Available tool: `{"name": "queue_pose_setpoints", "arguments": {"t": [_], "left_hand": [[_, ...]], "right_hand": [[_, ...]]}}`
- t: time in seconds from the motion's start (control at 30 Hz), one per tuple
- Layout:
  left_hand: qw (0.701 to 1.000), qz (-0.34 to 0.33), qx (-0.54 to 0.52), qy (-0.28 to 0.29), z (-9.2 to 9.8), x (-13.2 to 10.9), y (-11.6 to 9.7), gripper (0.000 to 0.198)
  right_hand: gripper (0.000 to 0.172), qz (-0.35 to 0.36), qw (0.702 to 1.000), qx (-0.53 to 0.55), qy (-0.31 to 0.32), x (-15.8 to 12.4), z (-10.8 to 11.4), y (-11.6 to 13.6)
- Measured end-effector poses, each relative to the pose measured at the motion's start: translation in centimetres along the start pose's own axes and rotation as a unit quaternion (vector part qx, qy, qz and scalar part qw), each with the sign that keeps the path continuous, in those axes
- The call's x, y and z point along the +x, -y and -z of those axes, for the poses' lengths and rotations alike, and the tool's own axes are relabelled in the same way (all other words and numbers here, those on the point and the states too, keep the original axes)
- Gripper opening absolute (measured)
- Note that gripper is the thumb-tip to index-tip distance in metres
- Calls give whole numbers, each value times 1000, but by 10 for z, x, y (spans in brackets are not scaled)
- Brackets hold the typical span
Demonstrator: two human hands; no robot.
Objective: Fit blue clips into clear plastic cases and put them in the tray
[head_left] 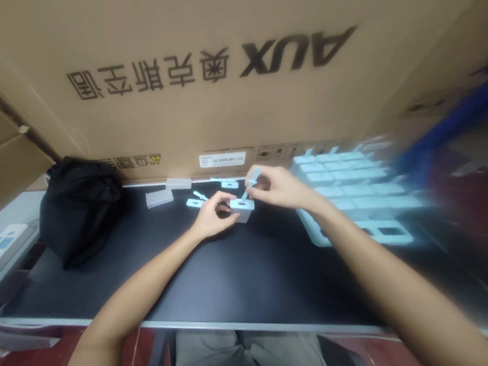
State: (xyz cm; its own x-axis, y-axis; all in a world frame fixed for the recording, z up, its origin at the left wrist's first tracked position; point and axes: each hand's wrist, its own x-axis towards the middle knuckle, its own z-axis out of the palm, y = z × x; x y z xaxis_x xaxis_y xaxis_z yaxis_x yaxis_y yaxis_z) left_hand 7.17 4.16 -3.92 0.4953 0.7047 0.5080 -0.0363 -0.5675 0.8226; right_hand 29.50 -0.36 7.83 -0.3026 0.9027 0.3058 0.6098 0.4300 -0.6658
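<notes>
My left hand [212, 216] is closed round a small translucent box [244, 215] with a pale blue lid [242, 204] that has a slot in it. Just above that lid, my right hand [277, 187] pinches a thin pale blue piece like a small spoon [253, 177], whose lower end reaches the lid. Whether that end is in the slot or only touching, I cannot tell. Behind my left hand lie a second pale blue lid [193, 203] and a third lid [229, 184], each with a thin blue piece beside it. Two clear boxes [159, 198] rest to their left.
On the right, a pale blue rack [391, 241] holds rows of similar lidded boxes [338, 179]. A black cloth bag [77, 206] sits at the left end of the black table [239, 280]. A large cardboard carton [171, 120] stands along the back edge.
</notes>
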Motion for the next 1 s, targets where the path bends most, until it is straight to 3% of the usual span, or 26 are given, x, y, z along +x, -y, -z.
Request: {"name": "queue_pose_setpoints", "arguments": {"t": [0.17,0.33,0.43,0.53,0.63,0.73,0.8,0.9,1.0], "left_hand": [[1000,-8,-4,-1,1,2,-4,39],[1000,-12,-4,2,-5,-2,-3,41],[999,-24,22,13,0,0,-9,48],[985,-57,157,50,29,10,-20,48],[926,-68,370,28,80,20,-26,26],[856,16,517,-17,131,18,-20,32],[828,74,556,-19,154,10,-12,35],[812,125,571,2,169,-1,-1,39],[810,147,567,25,170,-3,4,44]], "right_hand": [[9,27,996,-56,59,-6,-5,10],[25,54,990,-96,85,-1,-11,8],[26,55,983,-130,114,2,-11,11],[25,67,974,-176,128,-6,4,21],[26,73,967,-207,128,-33,43,38],[25,55,965,-236,99,-77,91,48],[25,24,962,-261,79,-109,117,44],[24,-21,949,-307,74,-149,141,19],[24,-80,921,-380,44,-175,148,-17]]}}
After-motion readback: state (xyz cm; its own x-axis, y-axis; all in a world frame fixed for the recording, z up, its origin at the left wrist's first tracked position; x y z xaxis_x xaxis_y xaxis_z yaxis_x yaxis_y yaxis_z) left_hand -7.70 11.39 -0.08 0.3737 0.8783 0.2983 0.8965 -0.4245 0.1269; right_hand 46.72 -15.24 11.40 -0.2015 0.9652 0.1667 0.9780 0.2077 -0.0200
